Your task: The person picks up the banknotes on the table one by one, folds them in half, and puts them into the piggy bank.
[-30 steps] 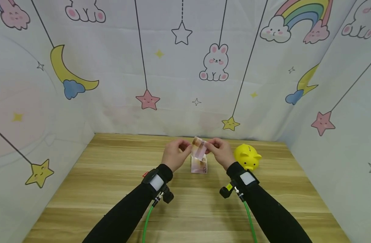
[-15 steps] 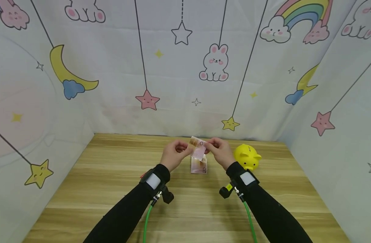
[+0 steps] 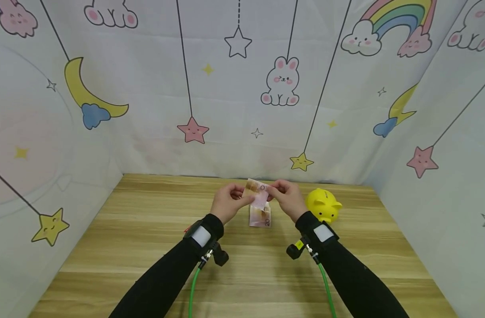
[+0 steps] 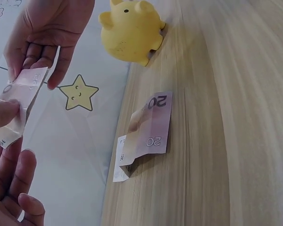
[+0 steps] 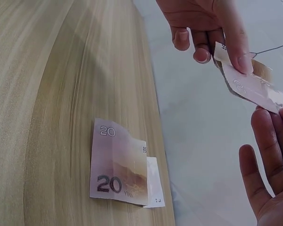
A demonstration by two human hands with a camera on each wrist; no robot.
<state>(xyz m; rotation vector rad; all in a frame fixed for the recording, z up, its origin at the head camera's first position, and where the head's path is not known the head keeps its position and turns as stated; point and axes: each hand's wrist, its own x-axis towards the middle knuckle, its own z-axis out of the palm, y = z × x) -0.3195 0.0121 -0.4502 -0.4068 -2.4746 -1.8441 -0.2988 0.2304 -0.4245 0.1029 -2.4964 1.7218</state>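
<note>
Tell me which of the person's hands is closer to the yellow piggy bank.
The right. The right hand is just left of the piggy bank; the left hand is farther left, at the other side of the held banknote.

Held banknote [image 3: 260, 199] up above the counter [image 3: 242, 282], loose banknote [image 3: 260, 218] on it, piggy bank [image 3: 323, 206] to the right, backdrop [image 3: 234, 101] behind.
</note>
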